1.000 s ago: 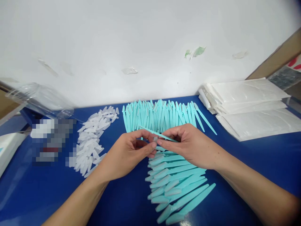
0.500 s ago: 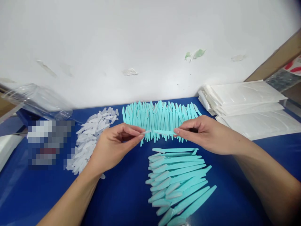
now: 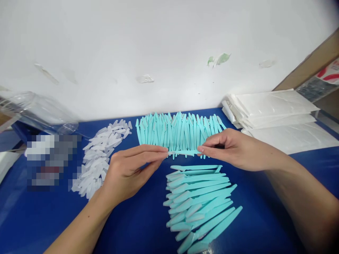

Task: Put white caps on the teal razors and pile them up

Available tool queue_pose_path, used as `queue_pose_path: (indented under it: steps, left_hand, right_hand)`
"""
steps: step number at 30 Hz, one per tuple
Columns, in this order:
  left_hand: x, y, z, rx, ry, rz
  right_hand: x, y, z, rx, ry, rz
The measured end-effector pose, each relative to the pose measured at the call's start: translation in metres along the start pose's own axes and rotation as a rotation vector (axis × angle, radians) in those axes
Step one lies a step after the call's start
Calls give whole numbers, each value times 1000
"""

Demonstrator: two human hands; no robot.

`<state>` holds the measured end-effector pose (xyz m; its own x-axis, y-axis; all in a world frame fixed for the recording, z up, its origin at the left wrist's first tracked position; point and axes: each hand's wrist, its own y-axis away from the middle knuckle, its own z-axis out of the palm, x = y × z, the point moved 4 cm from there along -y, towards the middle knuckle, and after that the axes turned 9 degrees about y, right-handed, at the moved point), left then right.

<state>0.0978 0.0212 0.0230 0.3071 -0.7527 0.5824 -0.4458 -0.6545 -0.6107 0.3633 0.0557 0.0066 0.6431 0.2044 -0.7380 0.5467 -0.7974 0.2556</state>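
Observation:
My right hand pinches the handle end of a teal eyebrow razor, held level above the table. At its other end my left hand is closed, fingertips pressed together around a small translucent blade cap. The cap meets the razor's blade end; how far it covers the blade is hidden by the fingers. Behind my hands lies a row of teal razors, side by side. Nearer to me is a stack of teal razors with covered-looking tips. Left of my left hand spreads a pile of loose translucent caps.
White plastic packets are stacked at the right on the blue table. A clear plastic container lies at the back left, near a blurred-out item. A white wall closes off the back.
My left hand has moved right with the cap, closing the gap to the razor's blade end. The left fingers are now straighter and pressed together. My right hand keeps its pinch on the razor.

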Motion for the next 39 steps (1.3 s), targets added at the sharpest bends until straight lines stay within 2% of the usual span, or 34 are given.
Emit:
queue_pose_path:
  steps: [5,9,19,22,25,28,32,39]
  left_hand:
    - [-4,-1,8,37,108,-128]
    - [-6,1,11,19,70,-242]
    - [-12,1,9,21,104,-390]
    - [-20,4,10,57,245,-573]
    - [-31,10,12,182,517,-813]
    - [-36,13,14,262,706,-941]
    - [-35,12,16,272,766,-989]
    - [-31,12,21,284,751,-994]
  right_hand:
    - [-2,-1,2,-17,-24,0]
    - [-2,0,2,-27,-25,-6]
    - [1,0,1,22,15,-19]
    - [0,0,1,42,31,-26]
    - [-1,0,2,54,34,-30]
    - [-3,1,2,54,32,-37]
    - [-4,2,2,62,56,-32]
    - [-5,1,8,28,62,-38]
